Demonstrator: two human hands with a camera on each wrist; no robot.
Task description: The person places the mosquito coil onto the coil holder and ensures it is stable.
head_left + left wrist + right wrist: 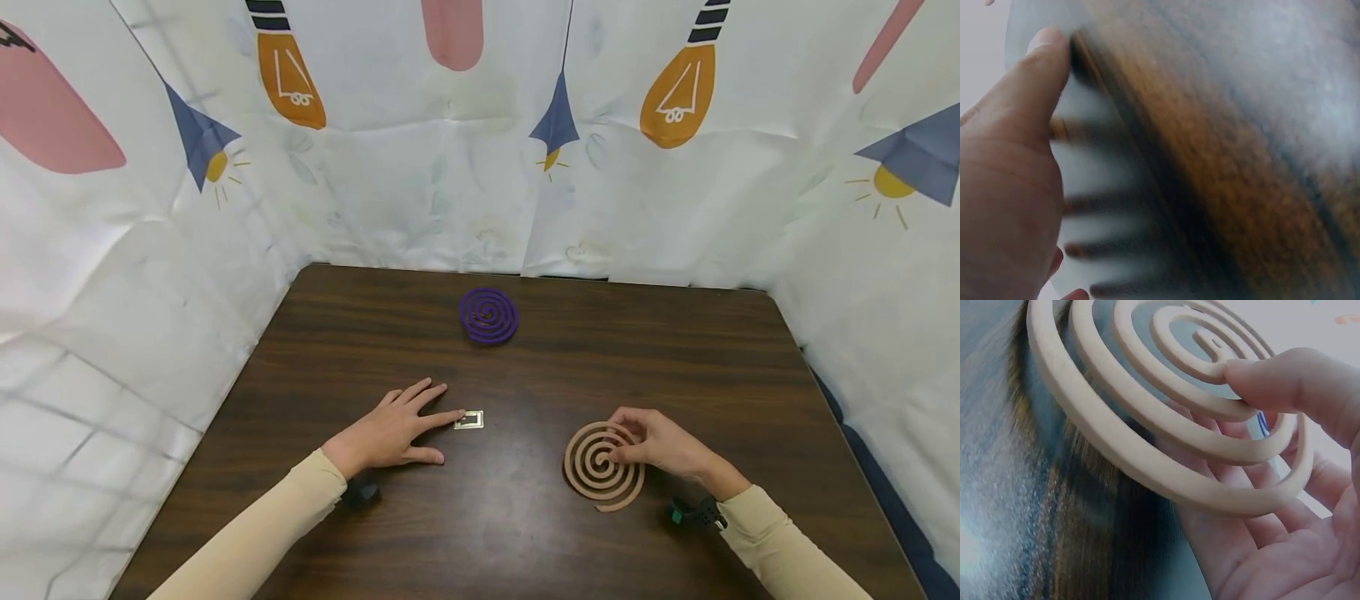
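My left hand (392, 432) lies with fingers spread over the dark wooden table (360, 533), its index fingertip at the edge of a small shiny metal mosquito coil stand (471, 426). In the left wrist view, the thumb (1044, 69) stretches out over the tabletop; the stand is out of sight there. My right hand (663, 446) pinches a tan mosquito coil (1122, 456), thumb on top near its centre and fingers beneath. The coil is tilted, raised off the tabletop in the right wrist view.
A purple mosquito coil (488, 313) lies toward the table's back edge. White curtains (420, 192) printed with lamps and bulbs hang round the back and both sides. Dark devices (701, 511) are strapped at both wrists.
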